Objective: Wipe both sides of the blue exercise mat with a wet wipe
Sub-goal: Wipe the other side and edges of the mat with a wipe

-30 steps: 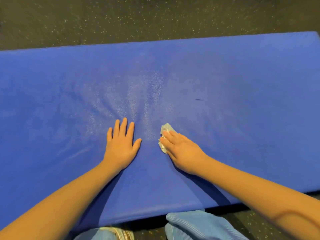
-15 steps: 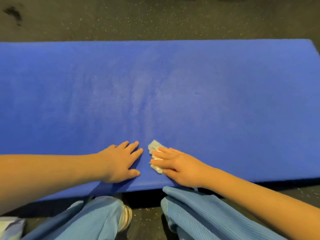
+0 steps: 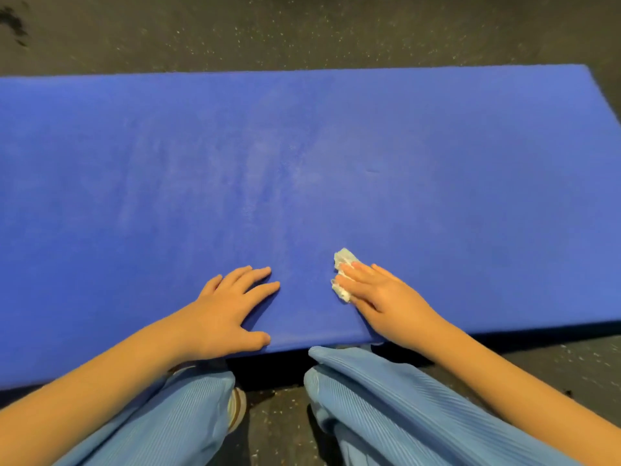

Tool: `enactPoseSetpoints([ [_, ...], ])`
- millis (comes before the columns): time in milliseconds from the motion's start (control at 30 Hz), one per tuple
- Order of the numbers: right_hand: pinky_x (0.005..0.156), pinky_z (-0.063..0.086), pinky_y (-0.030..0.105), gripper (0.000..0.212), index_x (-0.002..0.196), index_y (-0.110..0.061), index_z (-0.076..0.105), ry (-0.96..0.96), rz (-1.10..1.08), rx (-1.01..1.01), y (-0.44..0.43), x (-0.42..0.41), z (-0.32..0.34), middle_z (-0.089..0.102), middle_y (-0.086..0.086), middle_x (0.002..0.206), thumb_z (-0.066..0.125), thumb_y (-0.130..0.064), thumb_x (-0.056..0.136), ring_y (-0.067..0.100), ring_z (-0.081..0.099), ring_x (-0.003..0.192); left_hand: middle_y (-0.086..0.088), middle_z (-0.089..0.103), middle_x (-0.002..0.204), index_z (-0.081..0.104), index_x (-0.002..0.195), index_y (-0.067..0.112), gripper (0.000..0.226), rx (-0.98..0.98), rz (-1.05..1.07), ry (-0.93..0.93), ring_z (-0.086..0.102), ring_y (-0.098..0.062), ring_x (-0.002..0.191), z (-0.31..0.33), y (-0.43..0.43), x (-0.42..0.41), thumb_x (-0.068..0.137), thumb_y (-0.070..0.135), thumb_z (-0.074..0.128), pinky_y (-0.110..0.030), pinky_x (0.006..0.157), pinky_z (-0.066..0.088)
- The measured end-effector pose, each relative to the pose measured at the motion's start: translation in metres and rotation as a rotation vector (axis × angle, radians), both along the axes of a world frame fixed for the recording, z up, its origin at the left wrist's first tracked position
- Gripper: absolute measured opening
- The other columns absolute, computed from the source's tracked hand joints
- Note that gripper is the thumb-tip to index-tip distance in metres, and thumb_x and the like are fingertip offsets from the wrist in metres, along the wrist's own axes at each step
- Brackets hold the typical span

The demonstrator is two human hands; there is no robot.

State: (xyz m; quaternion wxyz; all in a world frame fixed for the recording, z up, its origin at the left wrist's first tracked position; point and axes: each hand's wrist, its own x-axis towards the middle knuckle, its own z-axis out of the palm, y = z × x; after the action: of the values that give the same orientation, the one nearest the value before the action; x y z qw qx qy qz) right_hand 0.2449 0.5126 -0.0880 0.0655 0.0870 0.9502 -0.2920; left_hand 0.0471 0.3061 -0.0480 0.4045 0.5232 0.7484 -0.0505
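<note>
The blue exercise mat (image 3: 302, 156) lies flat on the dark floor and fills most of the view. My left hand (image 3: 225, 314) rests flat on the mat near its front edge, fingers spread and straight. My right hand (image 3: 386, 297) presses a crumpled white wet wipe (image 3: 342, 277) onto the mat with straight fingers; part of the wipe sticks out past the fingertips. Both hands sit near the mat's front edge, apart from each other.
Dark speckled rubber floor (image 3: 302, 28) surrounds the mat. My knees in light blue ribbed trousers (image 3: 386, 398) are at the mat's front edge, with a shoe (image 3: 237, 410) between them. The mat's right end (image 3: 601, 95) is in view.
Both hands slid back toward the mat's front edge, then spread apart; the right hand carried the wipe to the right. My view shifted so the knees and the mat's right end show.
</note>
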Motion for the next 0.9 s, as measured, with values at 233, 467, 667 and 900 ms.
enactPoseSetpoints([
  [233,0.113,0.021,0.025,0.041,0.129,-0.017,0.057,0.096,0.122,-0.130,-0.010,0.030,-0.001,0.033,-0.008,0.151,0.031,-0.032,0.102,0.008,0.023,0.142,0.011,-0.019,0.159,-0.002,0.155,0.024,0.112,-0.069,-0.176,0.028,-0.018,-0.009,0.146,0.004,0.012,0.012,0.072,0.081,0.046,-0.036,0.119,-0.004],
  [467,0.113,0.025,0.031,0.064,0.145,-0.026,0.032,0.023,0.109,0.225,0.012,0.067,0.002,0.022,-0.006,0.156,0.043,-0.058,0.091,0.011,0.018,0.143,-0.003,-0.024,0.160,-0.015,0.153,0.015,0.095,-0.106,-0.309,0.218,-0.016,-0.024,0.148,0.006,0.011,0.027,0.093,0.049,0.052,-0.047,0.121,0.006],
  [667,0.094,0.049,0.044,0.083,0.140,-0.019,0.032,0.126,0.193,0.357,0.033,0.070,-0.004,0.038,0.005,0.145,0.078,-0.034,0.072,0.025,0.038,0.130,-0.007,-0.011,0.162,-0.010,0.154,0.012,0.079,-0.110,-0.332,0.224,-0.001,-0.026,0.150,0.017,0.013,0.020,0.100,0.041,0.040,-0.035,0.120,0.013],
  [900,0.093,0.048,0.036,0.058,0.136,-0.020,0.038,0.171,0.238,0.351,0.025,0.043,0.010,0.048,0.003,0.140,0.052,-0.037,0.083,0.024,0.047,0.123,0.004,-0.006,0.162,-0.004,0.154,0.020,0.071,-0.007,-0.116,0.165,0.002,-0.014,0.150,0.021,-0.017,0.002,0.101,0.035,0.041,-0.025,0.118,0.008],
])
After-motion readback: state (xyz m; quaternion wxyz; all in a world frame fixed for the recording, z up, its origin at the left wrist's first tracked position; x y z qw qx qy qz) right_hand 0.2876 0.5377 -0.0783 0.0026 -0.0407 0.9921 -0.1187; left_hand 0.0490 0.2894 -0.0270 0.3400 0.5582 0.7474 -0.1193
